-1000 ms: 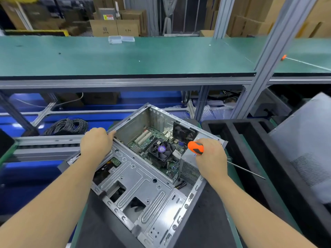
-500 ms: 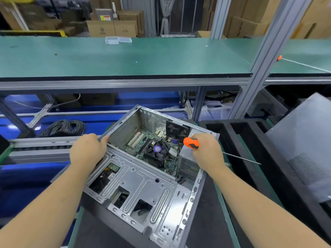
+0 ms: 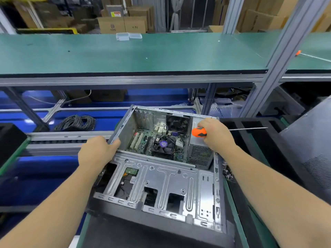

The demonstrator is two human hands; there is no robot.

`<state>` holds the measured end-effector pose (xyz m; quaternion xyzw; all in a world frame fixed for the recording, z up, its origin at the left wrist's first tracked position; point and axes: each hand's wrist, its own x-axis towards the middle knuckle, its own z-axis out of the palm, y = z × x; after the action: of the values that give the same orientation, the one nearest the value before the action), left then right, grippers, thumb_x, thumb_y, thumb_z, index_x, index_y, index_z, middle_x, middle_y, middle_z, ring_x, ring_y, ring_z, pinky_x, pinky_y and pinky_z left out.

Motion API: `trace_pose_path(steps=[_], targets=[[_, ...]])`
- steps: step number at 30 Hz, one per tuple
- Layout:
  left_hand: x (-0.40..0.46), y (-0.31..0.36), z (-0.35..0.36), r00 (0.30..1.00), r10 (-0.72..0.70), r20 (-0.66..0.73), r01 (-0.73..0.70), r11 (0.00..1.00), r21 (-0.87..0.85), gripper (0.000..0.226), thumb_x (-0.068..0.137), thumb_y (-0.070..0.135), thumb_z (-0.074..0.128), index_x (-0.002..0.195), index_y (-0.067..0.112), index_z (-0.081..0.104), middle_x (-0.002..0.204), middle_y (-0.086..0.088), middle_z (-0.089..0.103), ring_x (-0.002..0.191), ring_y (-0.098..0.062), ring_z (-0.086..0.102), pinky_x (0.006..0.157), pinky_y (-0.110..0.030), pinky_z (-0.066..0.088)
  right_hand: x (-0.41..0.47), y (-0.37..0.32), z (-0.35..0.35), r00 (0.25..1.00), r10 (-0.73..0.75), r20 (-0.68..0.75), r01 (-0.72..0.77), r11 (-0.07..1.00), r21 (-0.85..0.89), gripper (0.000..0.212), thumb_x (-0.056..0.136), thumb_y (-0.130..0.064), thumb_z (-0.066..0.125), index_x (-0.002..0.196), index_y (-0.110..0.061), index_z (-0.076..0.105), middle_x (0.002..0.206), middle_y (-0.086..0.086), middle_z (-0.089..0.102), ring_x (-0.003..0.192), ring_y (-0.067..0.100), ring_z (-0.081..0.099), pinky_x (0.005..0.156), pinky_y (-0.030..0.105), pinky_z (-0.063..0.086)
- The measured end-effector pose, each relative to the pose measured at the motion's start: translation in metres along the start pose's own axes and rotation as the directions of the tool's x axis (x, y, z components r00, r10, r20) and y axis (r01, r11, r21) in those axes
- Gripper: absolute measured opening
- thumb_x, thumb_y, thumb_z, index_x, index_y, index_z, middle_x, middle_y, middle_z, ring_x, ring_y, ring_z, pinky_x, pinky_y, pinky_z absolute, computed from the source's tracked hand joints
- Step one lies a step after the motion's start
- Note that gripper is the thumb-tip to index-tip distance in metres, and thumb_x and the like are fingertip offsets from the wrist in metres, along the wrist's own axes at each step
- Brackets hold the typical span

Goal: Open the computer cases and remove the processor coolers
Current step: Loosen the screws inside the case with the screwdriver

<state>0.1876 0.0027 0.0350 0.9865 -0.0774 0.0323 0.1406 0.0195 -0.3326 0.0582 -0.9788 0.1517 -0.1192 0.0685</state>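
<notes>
With the side panel already off, you've got the computer case (image 3: 161, 185) lying open-side up on the counter (image 3: 238, 228), so the opening part looks done for this one; the processor cooler (image 3: 163, 145) sits on the board inside the case, dead centre, not yet removed. Your left hand (image 3: 95, 153) grips the case's left wall, fingers curled over its edge. Your right hand (image 3: 215, 135) rests on the case's far-right corner, fingers wrapped round the orange screwdriver (image 3: 199, 131), whose shaft points away to the right of the case. The case's long axis runs from you towards the far side, rear fan end away, slightly skewed. I'd judge the cooler's fastenings come next
</notes>
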Motion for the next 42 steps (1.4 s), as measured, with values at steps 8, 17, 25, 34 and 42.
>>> trace_pose_path(steps=[8, 17, 25, 34, 42], targets=[[0.011, 0.007, 0.009, 0.996, 0.033, 0.088, -0.018, 0.985, -0.170, 0.054, 0.093, 0.053, 0.047, 0.061, 0.010, 0.054, 0.056, -0.007, 0.058, 0.054, -0.027, 0.057, 0.051, -0.028, 0.041, -0.055, -0.014, 0.006, 0.947, 0.283, -0.153, -0.308, 0.933, -0.184, 0.028, 0.078, -0.013, 0.064, 0.106, -0.016, 0.065, 0.095, 0.005, 0.060, 0.085, 0.027, 0.047, 0.054, 0.030, 0.033], [0.006, 0.014, 0.009, 1.000, 0.020, 0.020, -0.015, 0.976, -0.219, 0.052, 0.098, 0.053, 0.046, 0.074, 0.009, 0.062, 0.064, -0.010, 0.062, 0.060, -0.028, 0.060, 0.057, -0.034, 0.049, -0.040, -0.026, 0.020, 0.910, 0.408, -0.077, -0.415, 0.888, -0.199, 0.018, 0.084, -0.015, 0.059, 0.102, -0.017, 0.061, 0.097, 0.008, 0.051, 0.071, 0.027, 0.042, 0.058, 0.031, 0.034], [-0.005, 0.016, 0.009, 0.998, -0.035, 0.060, 0.040, 0.995, -0.094, 0.054, 0.085, 0.058, 0.052, 0.066, 0.008, 0.056, 0.061, -0.008, 0.058, 0.057, -0.028, 0.058, 0.053, -0.028, 0.044, -0.018, 0.006, 0.012, 0.954, 0.297, -0.042, -0.300, 0.948, -0.108, 0.038, 0.079, -0.008, 0.061, 0.116, -0.016, 0.063, 0.097, 0.010, 0.059, 0.082, 0.034, 0.057, 0.063, 0.034, 0.040], [-0.013, 0.029, 0.009, 0.999, -0.037, 0.032, 0.041, 0.988, -0.148, 0.048, 0.097, 0.047, 0.049, 0.082, 0.004, 0.063, 0.069, -0.010, 0.058, 0.066, -0.031, 0.058, 0.059, -0.034, 0.046, -0.025, 0.006, 0.012, 0.930, 0.365, -0.040, -0.367, 0.926, -0.092, 0.018, 0.080, -0.005, 0.056, 0.096, -0.014, 0.059, 0.079, 0.012, 0.063, 0.065, 0.031, 0.049, 0.059, 0.031, 0.039], [-0.054, 0.007, 0.007, 0.996, -0.089, 0.014, 0.090, 0.987, -0.131, 0.045, 0.096, 0.043, 0.047, 0.076, 0.006, 0.061, 0.078, -0.013, 0.062, 0.072, -0.034, 0.057, 0.062, -0.036, 0.046, -0.063, -0.001, 0.012, 0.945, 0.327, -0.030, -0.328, 0.933, -0.146, 0.019, 0.081, -0.010, 0.059, 0.099, -0.017, 0.059, 0.079, 0.005, 0.062, 0.066, 0.027, 0.050, 0.057, 0.030, 0.036]])
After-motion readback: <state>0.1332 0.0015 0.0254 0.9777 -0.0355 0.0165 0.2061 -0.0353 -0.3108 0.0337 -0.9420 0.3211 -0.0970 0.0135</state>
